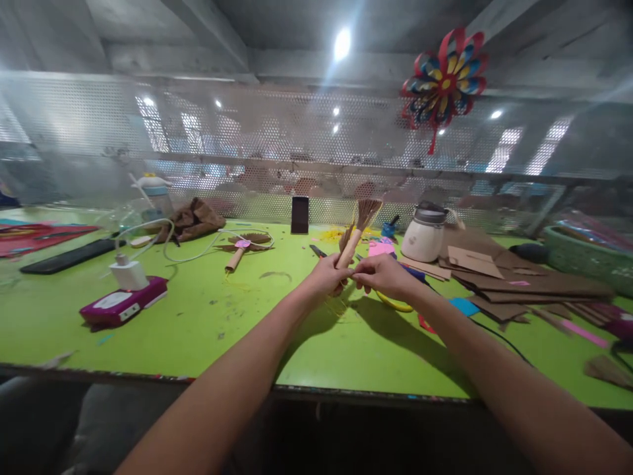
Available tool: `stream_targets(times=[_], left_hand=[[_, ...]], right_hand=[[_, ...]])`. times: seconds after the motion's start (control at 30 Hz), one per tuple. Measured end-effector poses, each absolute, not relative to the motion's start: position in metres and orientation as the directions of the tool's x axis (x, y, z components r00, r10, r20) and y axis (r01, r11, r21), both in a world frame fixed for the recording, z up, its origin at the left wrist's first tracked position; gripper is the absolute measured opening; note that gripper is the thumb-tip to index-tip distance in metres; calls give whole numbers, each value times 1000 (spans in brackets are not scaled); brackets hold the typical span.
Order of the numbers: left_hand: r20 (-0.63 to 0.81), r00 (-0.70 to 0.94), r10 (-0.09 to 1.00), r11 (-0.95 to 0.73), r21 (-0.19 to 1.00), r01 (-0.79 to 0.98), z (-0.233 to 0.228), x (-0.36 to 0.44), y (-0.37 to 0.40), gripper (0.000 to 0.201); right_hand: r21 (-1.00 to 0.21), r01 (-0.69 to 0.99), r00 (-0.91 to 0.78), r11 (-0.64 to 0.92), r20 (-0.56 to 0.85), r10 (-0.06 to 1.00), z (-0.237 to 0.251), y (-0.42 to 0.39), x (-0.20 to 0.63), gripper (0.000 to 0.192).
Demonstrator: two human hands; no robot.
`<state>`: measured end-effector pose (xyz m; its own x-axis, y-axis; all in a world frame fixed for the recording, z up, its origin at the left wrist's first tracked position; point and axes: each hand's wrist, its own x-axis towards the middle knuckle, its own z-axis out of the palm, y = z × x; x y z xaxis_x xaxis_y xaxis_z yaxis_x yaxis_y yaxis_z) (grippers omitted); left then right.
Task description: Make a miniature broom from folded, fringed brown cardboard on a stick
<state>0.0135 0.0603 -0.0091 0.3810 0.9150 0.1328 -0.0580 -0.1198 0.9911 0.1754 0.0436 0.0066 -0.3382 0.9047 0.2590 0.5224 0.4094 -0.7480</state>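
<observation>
My left hand (327, 277) is wrapped round the lower part of a rolled brown paper tube (349, 249), which leans up to the right. A fringe of thin brown strips (368, 212) fans out at its top. Beside it, my right hand (384, 274) has thumb and finger pinched together close to the tube's lower end; what lies in the pinch is too small to make out. Fine yellow threads (337, 305) hang beneath the hands. To the left lies a similar paper tube (235, 259) with brown leaf shapes (257, 241) and a pink piece at its top.
Left stand a purple power strip (123, 302) with a white charger (129, 272) and a cable. A phone (299, 215) leans at the back. Scissors with yellow handles (394, 302), a white jar (424, 234), brown paper sheets (524, 280) and a green basket (588, 257) are right.
</observation>
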Motion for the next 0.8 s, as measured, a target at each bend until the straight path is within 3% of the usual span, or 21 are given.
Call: stream_targets(times=[0.13,0.27,0.37,0.5,0.67,0.8], left_hand=[[128,365,922,-114,992,-61,-8,16,59,16],[114,320,941,-110,993,-31,-7,18,56,16],[101,268,958,-97,995,-28,-7,19,56,17],[116,138,984,-102,989,-105,-3,16,59,19],[127,20,992,-118,966,-231,0,12,61,15],[146,-15,989,-145,956,-255,-1,13,60,16]], right_hand=[[-813,459,-275,358,253,928,2,43,175,15],[-843,406,-340,353,219,915,2,45,179,19],[-791,477,-368,384,217,904,6,45,186,22],[-754,552,-219,355,280,935,13,43,201,33],[-960,200,-169,196,163,972,2,41,195,37],[-970,-207,-93,130,152,984,-9,41,171,37]])
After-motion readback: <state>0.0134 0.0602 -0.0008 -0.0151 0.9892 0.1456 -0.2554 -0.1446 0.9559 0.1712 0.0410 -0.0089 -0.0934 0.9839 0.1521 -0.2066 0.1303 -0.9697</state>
